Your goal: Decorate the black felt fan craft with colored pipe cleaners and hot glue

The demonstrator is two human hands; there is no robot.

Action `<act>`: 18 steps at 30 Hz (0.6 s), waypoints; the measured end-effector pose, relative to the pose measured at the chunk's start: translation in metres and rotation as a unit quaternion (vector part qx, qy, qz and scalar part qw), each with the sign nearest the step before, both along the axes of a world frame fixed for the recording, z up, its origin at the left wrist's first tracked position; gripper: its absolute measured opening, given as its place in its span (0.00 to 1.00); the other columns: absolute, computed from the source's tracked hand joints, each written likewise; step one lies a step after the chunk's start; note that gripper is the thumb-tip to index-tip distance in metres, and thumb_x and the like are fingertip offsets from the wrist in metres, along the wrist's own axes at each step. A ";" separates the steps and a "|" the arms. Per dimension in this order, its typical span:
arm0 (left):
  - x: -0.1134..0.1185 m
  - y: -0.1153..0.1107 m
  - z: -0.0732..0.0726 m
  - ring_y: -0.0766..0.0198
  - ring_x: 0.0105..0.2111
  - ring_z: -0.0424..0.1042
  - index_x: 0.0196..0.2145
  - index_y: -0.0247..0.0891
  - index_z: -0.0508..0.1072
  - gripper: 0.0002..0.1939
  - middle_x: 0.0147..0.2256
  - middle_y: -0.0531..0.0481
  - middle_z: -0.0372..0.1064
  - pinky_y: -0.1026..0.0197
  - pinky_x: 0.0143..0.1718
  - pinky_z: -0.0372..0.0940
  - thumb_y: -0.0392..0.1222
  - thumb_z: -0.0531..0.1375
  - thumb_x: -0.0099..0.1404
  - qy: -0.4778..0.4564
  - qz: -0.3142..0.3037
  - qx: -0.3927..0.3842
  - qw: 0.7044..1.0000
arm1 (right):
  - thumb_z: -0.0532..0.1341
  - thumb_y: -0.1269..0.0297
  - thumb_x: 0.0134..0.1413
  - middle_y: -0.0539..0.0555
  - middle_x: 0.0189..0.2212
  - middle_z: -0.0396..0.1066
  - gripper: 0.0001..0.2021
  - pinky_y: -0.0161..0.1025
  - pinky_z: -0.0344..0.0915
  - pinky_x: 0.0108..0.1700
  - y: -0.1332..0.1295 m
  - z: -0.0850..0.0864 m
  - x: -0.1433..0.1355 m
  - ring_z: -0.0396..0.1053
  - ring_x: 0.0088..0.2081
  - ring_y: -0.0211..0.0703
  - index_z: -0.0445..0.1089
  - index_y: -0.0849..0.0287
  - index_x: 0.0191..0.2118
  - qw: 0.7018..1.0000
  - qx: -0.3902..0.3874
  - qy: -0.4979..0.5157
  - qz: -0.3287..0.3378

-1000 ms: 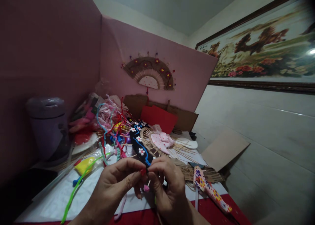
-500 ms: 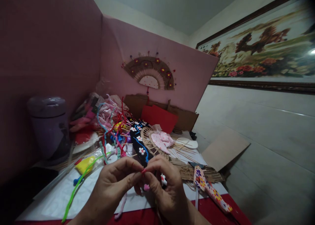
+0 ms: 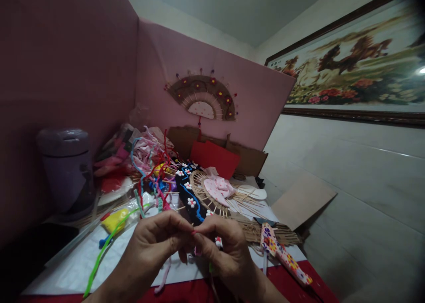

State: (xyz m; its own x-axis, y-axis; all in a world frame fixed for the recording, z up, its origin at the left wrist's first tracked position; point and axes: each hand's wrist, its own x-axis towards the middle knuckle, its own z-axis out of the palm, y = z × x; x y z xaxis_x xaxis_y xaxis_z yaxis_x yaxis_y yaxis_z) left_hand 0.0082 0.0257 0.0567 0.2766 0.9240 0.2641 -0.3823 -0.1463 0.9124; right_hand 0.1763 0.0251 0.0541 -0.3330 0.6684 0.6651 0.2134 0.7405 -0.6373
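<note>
My left hand (image 3: 151,245) and my right hand (image 3: 226,247) meet low in the middle, fingertips pinched together on a tiny red piece (image 3: 193,232), soft-looking like clay and mostly hidden by the fingers. Just behind them lies a half-round fan (image 3: 186,201) with a black band, white flowers with red centres, blue wavy trim and thin wooden sticks. Pink spotted cloth (image 3: 217,188) covers its inner part. A white flower (image 3: 218,242) and a bit of pink show partly behind my right hand.
Left are a green pipe cleaner (image 3: 99,263), a yellow clay packet (image 3: 114,222) and a lilac lidded container (image 3: 66,174). A flower-patterned glue gun (image 3: 287,256) lies right by corrugated cardboard (image 3: 252,230). Red card (image 3: 215,157) leans behind; a finished fan (image 3: 201,97) hangs on the pink panel.
My fingertips have closed further over the red piece, so less of it shows. The pink bit under my hands is more covered, and another white flower on the fan's edge is now visible.
</note>
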 end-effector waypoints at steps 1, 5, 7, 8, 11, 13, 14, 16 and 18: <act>0.000 0.000 0.000 0.66 0.20 0.70 0.25 0.34 0.76 0.05 0.21 0.49 0.73 0.67 0.22 0.66 0.38 0.67 0.52 0.003 0.002 0.001 1.000 | 0.60 0.67 0.57 0.48 0.22 0.69 0.05 0.31 0.59 0.27 0.000 -0.001 0.000 0.62 0.22 0.32 0.71 0.59 0.32 1.000 -0.005 -0.003 0.002; 0.000 0.000 -0.004 0.66 0.20 0.69 0.23 0.34 0.76 0.04 0.19 0.50 0.71 0.67 0.21 0.65 0.36 0.67 0.51 0.026 0.033 0.007 0.999 | 0.59 0.67 0.57 0.48 0.23 0.70 0.05 0.30 0.58 0.26 0.000 -0.003 -0.001 0.63 0.23 0.32 0.71 0.59 0.33 1.000 0.004 -0.027 0.003; 0.000 0.000 -0.007 0.66 0.20 0.68 0.23 0.35 0.76 0.02 0.20 0.51 0.70 0.67 0.20 0.65 0.35 0.65 0.52 0.039 0.055 0.022 0.997 | 0.58 0.67 0.57 0.48 0.23 0.68 0.05 0.31 0.58 0.26 -0.001 -0.004 -0.001 0.62 0.23 0.32 0.71 0.59 0.32 0.999 0.024 -0.041 -0.008; 0.000 0.000 -0.009 0.66 0.21 0.68 0.23 0.35 0.76 0.02 0.20 0.51 0.70 0.67 0.20 0.65 0.34 0.64 0.53 0.045 0.067 0.032 0.996 | 0.57 0.67 0.57 0.48 0.22 0.68 0.06 0.31 0.58 0.26 -0.001 -0.004 -0.001 0.61 0.23 0.32 0.70 0.59 0.32 0.998 0.034 -0.047 -0.016; 0.001 -0.002 -0.010 0.65 0.21 0.68 0.23 0.36 0.76 0.03 0.20 0.51 0.69 0.66 0.20 0.66 0.32 0.63 0.52 0.057 0.090 0.059 0.992 | 0.57 0.68 0.56 0.48 0.21 0.65 0.05 0.32 0.58 0.26 -0.001 -0.005 -0.003 0.60 0.22 0.33 0.69 0.59 0.31 0.996 0.058 -0.056 -0.038; 0.002 -0.004 -0.007 0.65 0.20 0.68 0.22 0.37 0.76 0.04 0.19 0.51 0.69 0.66 0.19 0.65 0.31 0.63 0.50 0.064 0.107 0.070 0.990 | 0.57 0.69 0.56 0.47 0.21 0.64 0.05 0.32 0.58 0.27 -0.002 -0.005 -0.005 0.60 0.23 0.33 0.67 0.59 0.30 0.995 0.069 -0.056 -0.049; 0.003 -0.005 -0.005 0.65 0.19 0.68 0.21 0.37 0.76 0.04 0.18 0.51 0.69 0.67 0.19 0.65 0.31 0.62 0.50 0.070 0.114 0.074 0.988 | 0.56 0.70 0.55 0.47 0.21 0.63 0.05 0.32 0.58 0.26 -0.002 -0.004 -0.006 0.60 0.22 0.33 0.67 0.59 0.29 0.994 0.072 -0.054 -0.053; 0.003 -0.007 -0.002 0.65 0.18 0.68 0.20 0.37 0.76 0.05 0.18 0.51 0.69 0.67 0.19 0.65 0.32 0.62 0.50 0.079 0.130 0.080 0.985 | 0.56 0.71 0.55 0.47 0.20 0.62 0.05 0.31 0.57 0.26 -0.002 -0.004 -0.009 0.59 0.22 0.32 0.65 0.59 0.28 0.994 0.075 -0.052 -0.059; 0.004 -0.007 -0.002 0.65 0.18 0.68 0.19 0.37 0.76 0.05 0.17 0.51 0.69 0.67 0.19 0.64 0.32 0.61 0.49 0.085 0.145 0.083 0.982 | 0.56 0.71 0.54 0.46 0.20 0.61 0.06 0.31 0.56 0.25 -0.002 -0.005 -0.011 0.58 0.22 0.32 0.64 0.59 0.27 0.994 0.075 -0.053 -0.065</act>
State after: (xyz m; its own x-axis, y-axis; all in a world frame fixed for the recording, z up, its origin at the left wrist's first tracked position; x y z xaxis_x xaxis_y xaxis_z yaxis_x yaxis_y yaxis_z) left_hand 0.0121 0.0184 0.0545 0.0613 0.9186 0.3904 -0.1473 -0.3785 0.9138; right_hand 0.1652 0.0235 0.0490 -0.3238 0.6067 0.7260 0.3741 0.7869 -0.4908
